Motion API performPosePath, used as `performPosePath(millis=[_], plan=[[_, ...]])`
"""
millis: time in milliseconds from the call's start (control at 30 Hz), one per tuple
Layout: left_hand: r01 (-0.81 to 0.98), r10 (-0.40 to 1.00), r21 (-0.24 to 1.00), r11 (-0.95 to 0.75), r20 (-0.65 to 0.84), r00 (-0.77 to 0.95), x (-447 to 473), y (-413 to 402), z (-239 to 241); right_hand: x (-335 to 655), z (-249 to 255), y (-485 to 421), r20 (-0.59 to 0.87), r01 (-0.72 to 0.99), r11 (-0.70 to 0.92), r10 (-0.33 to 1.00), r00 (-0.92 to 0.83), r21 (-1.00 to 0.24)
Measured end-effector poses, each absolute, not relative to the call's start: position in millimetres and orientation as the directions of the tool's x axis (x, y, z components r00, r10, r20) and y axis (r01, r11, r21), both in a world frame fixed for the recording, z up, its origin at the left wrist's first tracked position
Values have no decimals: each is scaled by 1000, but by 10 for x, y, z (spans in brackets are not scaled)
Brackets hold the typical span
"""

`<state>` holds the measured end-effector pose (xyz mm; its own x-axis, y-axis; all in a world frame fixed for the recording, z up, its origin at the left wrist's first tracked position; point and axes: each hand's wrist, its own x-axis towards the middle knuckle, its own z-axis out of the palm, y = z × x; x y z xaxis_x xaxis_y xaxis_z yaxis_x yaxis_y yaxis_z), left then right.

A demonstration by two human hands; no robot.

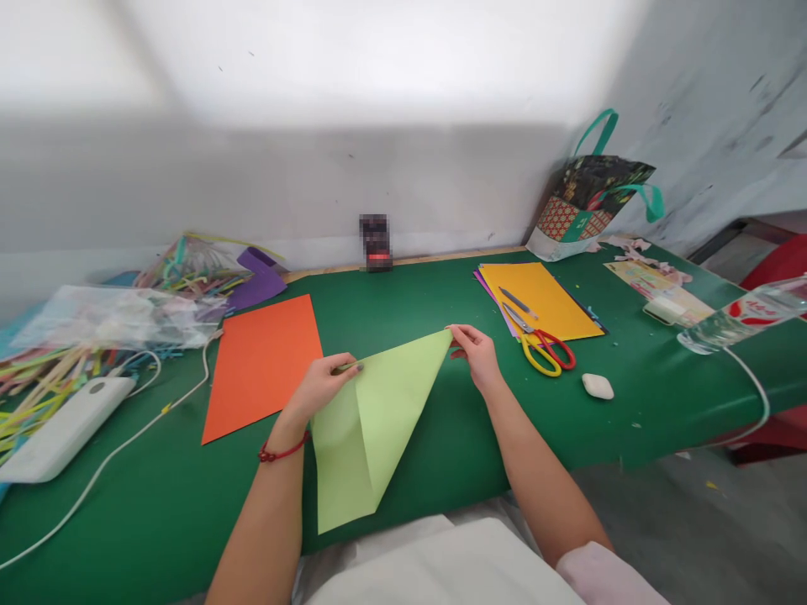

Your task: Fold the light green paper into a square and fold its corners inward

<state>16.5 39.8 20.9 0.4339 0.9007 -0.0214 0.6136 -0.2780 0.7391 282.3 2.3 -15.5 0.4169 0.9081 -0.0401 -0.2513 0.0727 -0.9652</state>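
A sheet of light green paper (394, 403) is folded over on itself, its top flap slanting to a point at the upper right. My left hand (324, 382) pinches the paper's upper left edge between thumb and fingers. At the upper right corner, my right hand (474, 349) grips the pointed tip with thumb and forefinger. The lower part of the sheet hangs toward the table's front edge. Just left of it lies a flat orange sheet (261, 365), close to my left hand.
Scissors (535, 340) and a pen (518, 302) lie on yellow paper (555, 294). Nearby are a white case (597, 386), a bottle (737, 319) and a bag (583, 206). A white power bank (69, 428), its cable and paper strips (38, 370) cover the green table's (157, 512) left.
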Motion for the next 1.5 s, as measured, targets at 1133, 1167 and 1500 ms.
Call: performPosePath(millis=[1133,1167,1500], plan=[[600,879,767,-228,-103,465,113,310,193,2762,-145,-75,-10,-223,49,967,256,-974],[598,882,767,-231,-95,462,108,313,187,2765,-141,-76,-24,-227,34,969,247,-973],[585,873,761,-281,-50,485,103,328,194,2780,-199,-56,-189,-303,-155,978,86,-940]])
